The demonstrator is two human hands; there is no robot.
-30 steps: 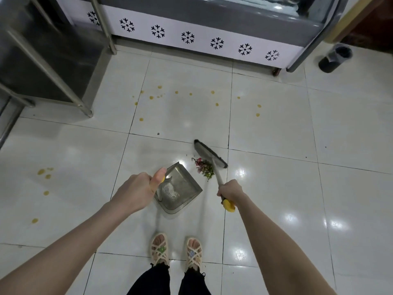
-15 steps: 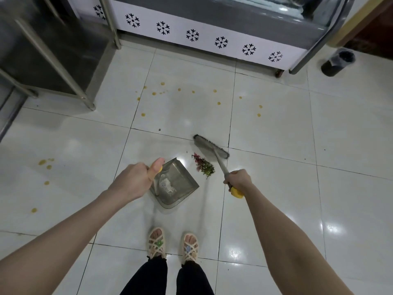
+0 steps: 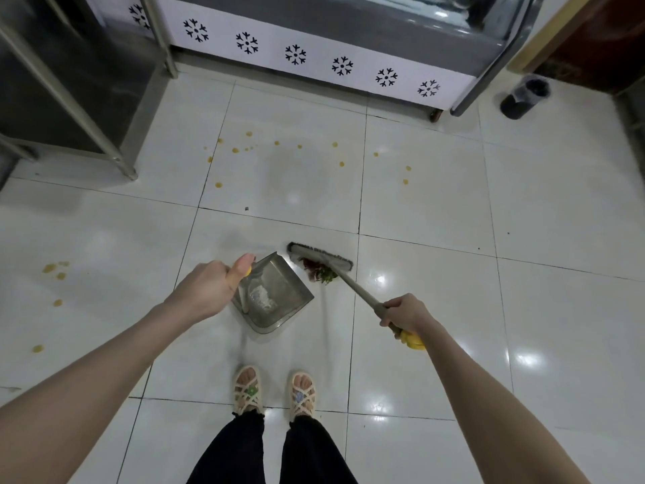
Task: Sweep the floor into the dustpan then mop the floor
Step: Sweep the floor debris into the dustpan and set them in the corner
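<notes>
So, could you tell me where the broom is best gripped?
Grip the broom high on its shaft, just below the yellow cap, from above, where the right hand holds it: the shaft slants up from the head toward the person.

Broom [image 3: 320,256] behind debris [image 3: 319,272] — beside dustpan [image 3: 279,291].

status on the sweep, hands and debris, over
Left hand grips dustpan handle, right hand grips broom. Debris pile on floor by broom head, beside dustpan, not yet in. Nothing between them; yellow spots farther out.
</notes>
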